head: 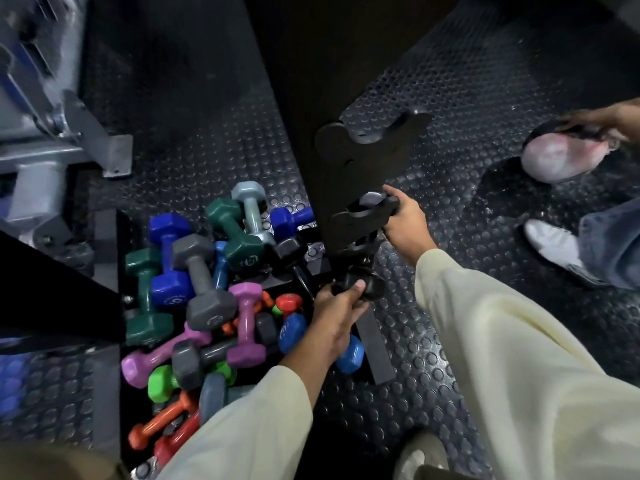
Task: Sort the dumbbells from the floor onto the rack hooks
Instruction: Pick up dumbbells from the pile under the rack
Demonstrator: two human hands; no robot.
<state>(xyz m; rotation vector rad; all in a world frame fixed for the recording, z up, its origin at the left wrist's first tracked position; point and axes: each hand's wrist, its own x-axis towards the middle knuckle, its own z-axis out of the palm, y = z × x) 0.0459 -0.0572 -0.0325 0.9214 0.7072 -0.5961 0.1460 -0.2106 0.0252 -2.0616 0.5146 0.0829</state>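
Hands work at 2 hooks of the tall black steel rack (pixel 346 174): right hand (pixel 407 220) curls around a black dumbbell's grey-faced end (pixel 372 199), apparently seating it, while left hand (pixel 341 303) grips another black round-headed dumbbell (pixel 367 284) lower, above the colourful hex dumbbell pile (pixel 207 299) on the floor

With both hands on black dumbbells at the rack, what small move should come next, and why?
Probably ease the black dumbbell in the left hand up into the rack hook just above it. It sits right under the hook brackets, while the right hand already grips the dark dumbbell at its hook. Many coloured dumbbells remain piled on the floor.
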